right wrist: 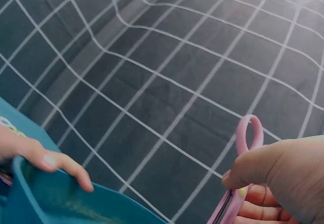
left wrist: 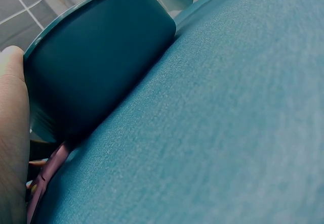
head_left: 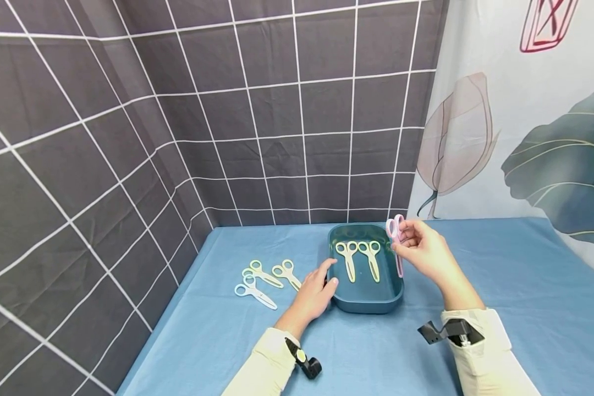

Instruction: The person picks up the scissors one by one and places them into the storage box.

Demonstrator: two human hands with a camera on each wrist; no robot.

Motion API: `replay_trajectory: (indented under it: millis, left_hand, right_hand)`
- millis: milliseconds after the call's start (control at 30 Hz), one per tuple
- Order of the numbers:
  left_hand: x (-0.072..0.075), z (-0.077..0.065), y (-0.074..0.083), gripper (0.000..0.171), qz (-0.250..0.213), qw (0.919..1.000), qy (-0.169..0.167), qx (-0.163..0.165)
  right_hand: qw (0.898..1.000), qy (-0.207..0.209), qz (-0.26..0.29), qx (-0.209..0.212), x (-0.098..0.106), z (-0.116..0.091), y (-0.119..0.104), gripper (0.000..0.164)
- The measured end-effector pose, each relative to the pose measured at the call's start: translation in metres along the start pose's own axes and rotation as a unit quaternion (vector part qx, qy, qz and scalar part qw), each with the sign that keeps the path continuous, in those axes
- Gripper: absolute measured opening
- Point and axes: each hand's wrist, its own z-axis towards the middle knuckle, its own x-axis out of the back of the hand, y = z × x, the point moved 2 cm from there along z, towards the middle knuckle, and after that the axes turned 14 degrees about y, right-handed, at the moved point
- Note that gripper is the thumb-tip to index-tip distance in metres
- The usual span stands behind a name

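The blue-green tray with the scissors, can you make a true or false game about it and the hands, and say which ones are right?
1. The right hand holds pink, plastic-looking scissors. True.
2. The left hand is up high, away from everything. False: it touches the rim of the rectangular, round-cornered, blue-green tray.
3. Two pale-yellow, plastic-looking scissors lie side by side inside the tray. True.
4. The pink scissors' finger rings point down. False: they point up.
5. The tablecloth is red. False: the smooth cloth is blue.
6. White lines cross the dark grey wall covering. True.
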Motion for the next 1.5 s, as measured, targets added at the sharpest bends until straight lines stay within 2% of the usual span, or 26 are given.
replay_trajectory:
  millis: [300, 467, 700, 833, 1000, 1167, 1500]
  left_hand:
    - [0.002, 0.001, 0.000, 0.044, 0.004, 1.0000, 0.005, 0.001]
    - [0.001, 0.000, 0.001, 0.044, 0.003, 1.0000, 0.005, -0.002]
    - [-0.003, -0.001, -0.001, 0.044, 0.007, 0.9999, 0.009, -0.011]
    - [-0.003, -0.001, -0.003, 0.044, 0.007, 0.9997, 0.017, -0.017]
    - [-0.001, -0.001, -0.004, 0.044, 0.010, 0.9994, 0.020, -0.028]
    - [-0.002, -0.002, -0.002, 0.045, 0.013, 0.9996, 0.008, -0.025]
    - [-0.002, -0.003, -0.002, 0.045, 0.014, 0.9998, 0.008, -0.014]
  right_hand:
    - [0.999, -0.006, -0.023, -0.035, -0.025, -0.004, -0.013, 0.033]
    - [0.997, -0.023, -0.048, -0.056, -0.040, -0.007, -0.014, 0.032]
    - [0.990, -0.061, -0.101, -0.072, -0.070, 0.006, -0.010, 0.028]
    - [0.983, -0.088, -0.144, -0.075, -0.089, 0.016, -0.004, 0.026]
    - [0.967, -0.112, -0.215, -0.082, -0.105, 0.021, 0.007, 0.019]
    - [0.958, -0.125, -0.238, -0.100, -0.113, 0.017, 0.021, 0.015]
    - [0.963, -0.107, -0.233, -0.085, -0.121, 0.016, 0.037, 0.018]
